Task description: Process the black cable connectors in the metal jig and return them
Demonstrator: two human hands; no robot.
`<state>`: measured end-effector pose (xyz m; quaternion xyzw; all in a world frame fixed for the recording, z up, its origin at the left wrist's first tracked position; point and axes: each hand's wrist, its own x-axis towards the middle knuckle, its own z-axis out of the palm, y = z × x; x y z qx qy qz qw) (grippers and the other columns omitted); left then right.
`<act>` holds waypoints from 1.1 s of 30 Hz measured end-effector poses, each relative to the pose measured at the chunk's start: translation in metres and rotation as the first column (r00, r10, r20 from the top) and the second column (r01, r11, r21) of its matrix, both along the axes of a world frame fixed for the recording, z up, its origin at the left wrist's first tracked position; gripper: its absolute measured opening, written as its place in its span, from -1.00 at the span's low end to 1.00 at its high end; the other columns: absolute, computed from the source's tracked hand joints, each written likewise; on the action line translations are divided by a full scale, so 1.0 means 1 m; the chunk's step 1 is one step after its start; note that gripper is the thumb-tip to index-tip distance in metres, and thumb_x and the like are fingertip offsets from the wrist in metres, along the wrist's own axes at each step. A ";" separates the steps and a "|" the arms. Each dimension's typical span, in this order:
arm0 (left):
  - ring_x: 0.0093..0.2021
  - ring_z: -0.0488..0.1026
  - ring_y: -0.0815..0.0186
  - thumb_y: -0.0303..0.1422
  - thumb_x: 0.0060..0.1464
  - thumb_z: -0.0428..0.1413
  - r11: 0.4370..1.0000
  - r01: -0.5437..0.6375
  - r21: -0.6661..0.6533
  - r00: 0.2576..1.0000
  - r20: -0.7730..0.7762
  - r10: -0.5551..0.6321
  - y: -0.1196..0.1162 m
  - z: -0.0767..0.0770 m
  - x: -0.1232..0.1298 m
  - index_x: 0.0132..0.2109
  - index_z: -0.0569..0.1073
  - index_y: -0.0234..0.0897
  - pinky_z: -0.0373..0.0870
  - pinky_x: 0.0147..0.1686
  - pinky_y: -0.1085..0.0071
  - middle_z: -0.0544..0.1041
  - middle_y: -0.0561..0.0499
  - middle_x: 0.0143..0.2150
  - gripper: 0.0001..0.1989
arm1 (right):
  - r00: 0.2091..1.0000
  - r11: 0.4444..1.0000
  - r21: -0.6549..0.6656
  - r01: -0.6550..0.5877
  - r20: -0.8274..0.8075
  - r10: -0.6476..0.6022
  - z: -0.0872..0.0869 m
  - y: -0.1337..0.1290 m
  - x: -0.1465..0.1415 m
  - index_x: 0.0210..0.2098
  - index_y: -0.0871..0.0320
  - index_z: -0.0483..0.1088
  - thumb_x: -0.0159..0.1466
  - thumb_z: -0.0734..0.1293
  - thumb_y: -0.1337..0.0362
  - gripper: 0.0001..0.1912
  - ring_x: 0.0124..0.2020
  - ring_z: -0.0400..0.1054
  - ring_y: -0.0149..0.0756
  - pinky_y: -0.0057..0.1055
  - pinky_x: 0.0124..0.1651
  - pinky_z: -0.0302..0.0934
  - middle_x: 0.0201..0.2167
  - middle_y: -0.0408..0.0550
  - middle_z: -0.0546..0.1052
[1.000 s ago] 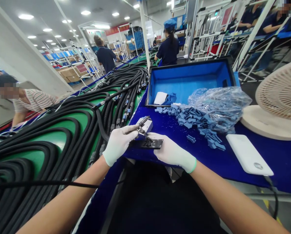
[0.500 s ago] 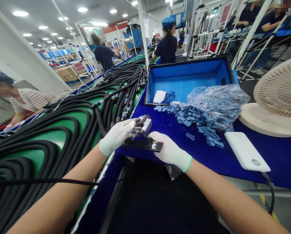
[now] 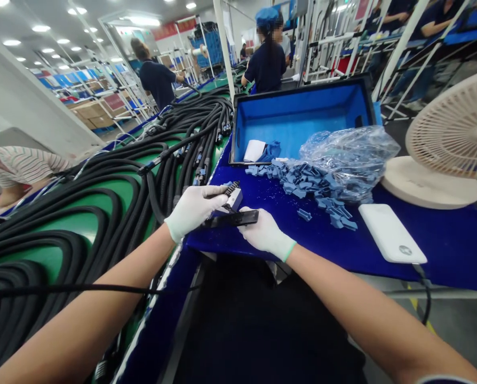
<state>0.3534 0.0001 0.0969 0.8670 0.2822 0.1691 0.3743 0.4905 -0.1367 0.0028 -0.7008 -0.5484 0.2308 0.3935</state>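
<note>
Watching through the head camera, I have both gloved hands close together over the near left corner of the dark blue bench (image 3: 314, 255). The black bar (image 3: 248, 217) lies between them, near the edge, roughly level, running left to right. My right hand (image 3: 265, 232) sits at its right end with the fingers curled in behind it; I judge they steady it there, though the bar hides whether they truly pinch. My left hand (image 3: 192, 210) has thumb and forefinger brought nearly together by a small dark piece, and I cannot tell whether they grip it or only touch it.

Just beyond the bar is a white block (image 3: 234, 201) with a ridged dark strip on top, probably set so near to keep it within easy reach of both hands. Farther right, loose blue clips (image 3: 302, 184) spill in front of the blue bin (image 3: 302, 114), beside a clear plastic bag (image 3: 350, 154); having them heaped in the open likely makes picking simpler. One clip lies apart, nearer me. The white power pack (image 3: 392, 233) and the fan (image 3: 458, 128) stand off to the right, presumably clear of my working space. Black hoses (image 3: 200, 109) fill the green bench to the left.
</note>
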 end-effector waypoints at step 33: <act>-0.16 0.51 0.14 -0.24 -0.14 0.41 0.993 -0.054 0.107 0.994 0.101 0.043 -0.021 -0.042 -0.012 0.08 0.58 -0.21 0.46 -0.04 0.21 0.57 0.00 -0.18 -0.43 | 0.714 0.959 0.249 0.139 -0.696 0.077 0.024 -0.021 -0.002 -0.16 0.11 0.39 -0.03 0.49 0.38 -0.57 -0.22 0.52 -0.18 -0.18 -0.09 0.46 -0.24 -0.12 0.59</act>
